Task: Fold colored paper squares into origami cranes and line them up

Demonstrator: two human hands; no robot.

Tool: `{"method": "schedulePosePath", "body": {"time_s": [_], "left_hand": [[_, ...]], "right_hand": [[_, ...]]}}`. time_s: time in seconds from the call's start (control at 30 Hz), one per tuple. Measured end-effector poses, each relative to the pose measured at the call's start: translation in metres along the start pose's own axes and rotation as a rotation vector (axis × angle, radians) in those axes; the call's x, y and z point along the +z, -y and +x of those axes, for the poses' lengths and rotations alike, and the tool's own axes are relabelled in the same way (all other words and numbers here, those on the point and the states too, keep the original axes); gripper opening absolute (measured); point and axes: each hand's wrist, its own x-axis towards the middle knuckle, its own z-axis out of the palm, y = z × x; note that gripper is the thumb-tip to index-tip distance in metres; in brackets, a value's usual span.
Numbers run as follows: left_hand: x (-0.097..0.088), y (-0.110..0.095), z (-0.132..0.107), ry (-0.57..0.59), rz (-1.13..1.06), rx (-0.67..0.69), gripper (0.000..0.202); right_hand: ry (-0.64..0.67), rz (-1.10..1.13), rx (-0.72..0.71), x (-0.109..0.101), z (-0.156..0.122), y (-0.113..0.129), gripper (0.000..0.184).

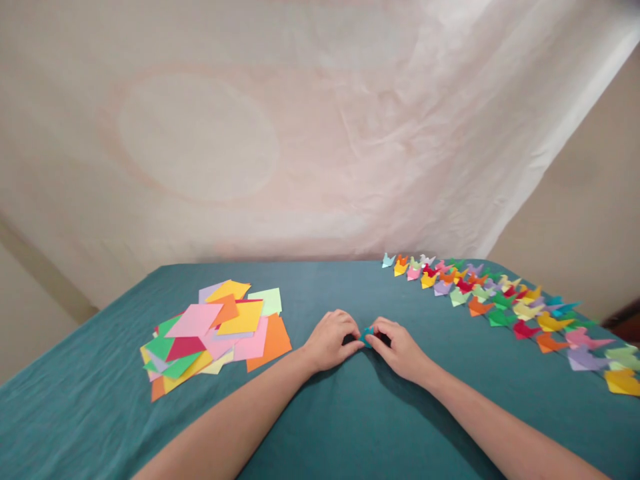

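My left hand (331, 340) and my right hand (400, 347) meet at the middle of the teal tablecloth (350, 413). Both pinch a small teal folded paper piece (367, 335) between their fingertips, just above the cloth. Most of the piece is hidden by my fingers. A loose heap of coloured paper squares (215, 330) lies to the left of my left hand. Rows of finished folded paper figures (500, 300) in many colours stretch along the right side of the table, beyond my right hand.
A pale, creased cloth backdrop (300, 133) hangs behind the table. The table's far edge (300, 262) runs just below it. A beige wall (590, 200) shows at the right, and a dark object (627, 323) sits past the right table edge.
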Motion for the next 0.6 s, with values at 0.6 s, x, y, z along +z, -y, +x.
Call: {"method": "schedulePosePath", "body": {"time_s": [0.6], "left_hand": [[0.0020,0.0026,-0.0008,-0.171,-0.184,-0.063,0.010]], "right_hand": [[0.022,-0.189,-0.030,0.0025,-0.0013,-0.0029,0.019]]}}
